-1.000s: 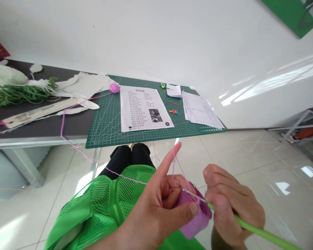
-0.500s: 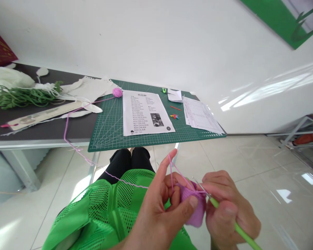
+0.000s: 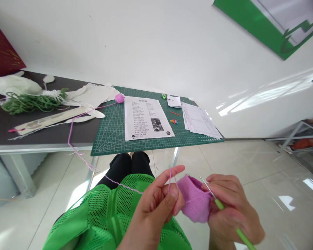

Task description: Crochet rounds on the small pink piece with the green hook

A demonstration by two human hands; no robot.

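My left hand (image 3: 156, 205) pinches a small purple crocheted piece (image 3: 194, 198) at its left edge, with the index finger stretched out and the purple yarn strand (image 3: 75, 147) looped over it. My right hand (image 3: 232, 211) is closed round a green-handled crochet hook (image 3: 228, 218), its metal tip resting at the top of the purple piece. The strand runs up over the table edge to a small purple yarn ball (image 3: 119, 98) on the green cutting mat (image 3: 112, 135). Both hands hover over my lap, above a green mesh vest (image 3: 104, 211).
On the mat lie a printed pattern sheet (image 3: 146, 118), more papers (image 3: 199, 116), coloured stitch markers (image 3: 174, 121) and a green clip (image 3: 163, 96). White fabric pieces (image 3: 86, 95), green yarn (image 3: 28, 103) and a ruler (image 3: 48, 119) sit on the dark table (image 3: 41, 133). Tiled floor lies to the right.
The hook has come out of the stitch and now rests at the piece's top edge. My left index finger has lowered and the purple piece has turned. The view has tilted upward.
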